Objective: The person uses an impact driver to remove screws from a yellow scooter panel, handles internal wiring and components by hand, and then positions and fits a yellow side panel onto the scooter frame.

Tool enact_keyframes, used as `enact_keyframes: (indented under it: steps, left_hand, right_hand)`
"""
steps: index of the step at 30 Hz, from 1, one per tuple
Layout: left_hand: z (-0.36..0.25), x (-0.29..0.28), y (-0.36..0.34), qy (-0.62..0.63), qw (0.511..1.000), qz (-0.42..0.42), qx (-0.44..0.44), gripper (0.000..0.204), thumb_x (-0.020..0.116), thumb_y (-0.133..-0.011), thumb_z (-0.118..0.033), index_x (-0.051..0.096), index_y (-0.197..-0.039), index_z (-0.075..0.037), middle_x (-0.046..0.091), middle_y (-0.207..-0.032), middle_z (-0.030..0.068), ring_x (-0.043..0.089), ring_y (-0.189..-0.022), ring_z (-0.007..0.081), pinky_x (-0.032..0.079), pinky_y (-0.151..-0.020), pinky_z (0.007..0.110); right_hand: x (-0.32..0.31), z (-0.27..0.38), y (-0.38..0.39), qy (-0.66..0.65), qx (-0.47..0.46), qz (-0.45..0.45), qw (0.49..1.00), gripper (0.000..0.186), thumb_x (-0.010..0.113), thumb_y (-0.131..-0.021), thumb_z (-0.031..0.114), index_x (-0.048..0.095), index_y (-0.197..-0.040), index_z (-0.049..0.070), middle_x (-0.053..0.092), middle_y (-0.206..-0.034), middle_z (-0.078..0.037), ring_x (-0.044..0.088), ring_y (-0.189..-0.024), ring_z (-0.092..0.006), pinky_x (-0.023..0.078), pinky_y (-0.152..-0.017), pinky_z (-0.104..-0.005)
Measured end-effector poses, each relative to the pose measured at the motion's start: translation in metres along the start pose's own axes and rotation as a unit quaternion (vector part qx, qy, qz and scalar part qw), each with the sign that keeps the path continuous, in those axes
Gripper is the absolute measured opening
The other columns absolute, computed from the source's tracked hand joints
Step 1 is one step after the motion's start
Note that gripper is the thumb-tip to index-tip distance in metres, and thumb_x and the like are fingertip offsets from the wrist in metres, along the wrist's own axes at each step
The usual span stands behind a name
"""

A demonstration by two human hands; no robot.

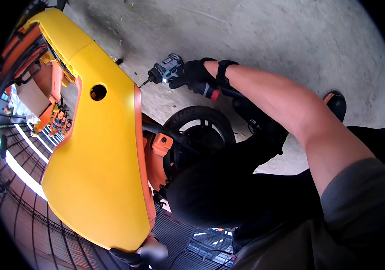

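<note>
My right hand (191,73), in a black glove, grips a grey-and-black cordless drill (165,67). Its long bit points down-left at the orange edge of a yellow scooter body panel (98,153); whether the tip touches cannot be told. The panel has a round hole and spans the left half of the view. My left hand (127,255), also gloved, grips the panel's lower edge at the bottom, partly hidden by it. Beside the panel are a black wheel (217,128) and a small orange box-shaped part (162,144).
My bent black-clad legs (210,189) are right of the wheel, on a grey concrete floor (269,36). Beyond the panel at the left are orange vehicle parts (55,112) and dark grid lines with bright strips. A ribbed dark surface with cables (179,234) shows at the bottom.
</note>
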State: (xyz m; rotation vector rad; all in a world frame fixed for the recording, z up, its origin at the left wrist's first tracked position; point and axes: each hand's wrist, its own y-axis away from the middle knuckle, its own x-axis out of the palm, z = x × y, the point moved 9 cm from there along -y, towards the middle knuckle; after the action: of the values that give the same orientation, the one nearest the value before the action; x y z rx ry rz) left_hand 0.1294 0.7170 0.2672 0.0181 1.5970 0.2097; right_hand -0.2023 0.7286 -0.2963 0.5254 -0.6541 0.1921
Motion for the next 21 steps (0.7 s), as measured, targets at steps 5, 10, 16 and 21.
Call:
enact_keyframes:
  steps: [5, 10, 16, 21]
  left_hand:
    - [0.001, -0.001, 0.001, 0.002, 1.000, 0.002, 0.001, 0.063, 0.052, -0.101, -0.041, 0.035, -0.144, 0.002, 0.050, -0.135, 0.0198, 0.053, -0.118, 0.0298, 0.049, -0.093, 0.042]
    - [0.005, 0.002, 0.004, 0.005, 1.000, 0.001, -0.003, 0.063, 0.052, -0.101, -0.041, 0.035, -0.144, 0.002, 0.050, -0.135, 0.0195, 0.054, -0.118, 0.0294, 0.049, -0.093, 0.042]
    - [0.005, 0.001, 0.005, 0.008, 1.000, 0.006, -0.003, 0.064, 0.052, -0.101, -0.041, 0.035, -0.144, 0.002, 0.051, -0.134, 0.0191, 0.054, -0.117, 0.0289, 0.049, -0.093, 0.041]
    - [0.005, 0.002, 0.005, 0.013, 1.000, 0.010, -0.003, 0.064, 0.052, -0.100, -0.042, 0.035, -0.144, 0.002, 0.051, -0.134, 0.0188, 0.054, -0.117, 0.0284, 0.049, -0.092, 0.041]
  right_hand:
    - [0.001, -0.012, -0.005, 0.011, 0.043, 0.009, 0.999, 0.055, 0.070, -0.082, 0.060, 0.068, -0.091, 0.006, 0.063, -0.072, -0.008, 0.061, -0.065, -0.0202, 0.049, -0.063, -0.0372]
    - [0.002, -0.011, -0.006, 0.021, 0.052, 0.005, 0.998, 0.054, 0.070, -0.082, 0.058, 0.068, -0.096, 0.005, 0.065, -0.076, -0.008, 0.063, -0.070, -0.0209, 0.050, -0.067, -0.0380]
    - [-0.003, -0.010, -0.007, 0.046, 0.024, -0.008, 0.999, 0.056, 0.070, -0.082, 0.056, 0.069, -0.105, 0.005, 0.069, -0.088, -0.010, 0.063, -0.082, -0.0242, 0.050, -0.078, -0.0401]
    - [-0.010, -0.017, -0.016, 0.085, 0.026, -0.023, 0.996, 0.055, 0.068, -0.082, 0.057, 0.069, -0.105, 0.006, 0.069, -0.090, -0.011, 0.063, -0.083, -0.0247, 0.049, -0.079, -0.0407]
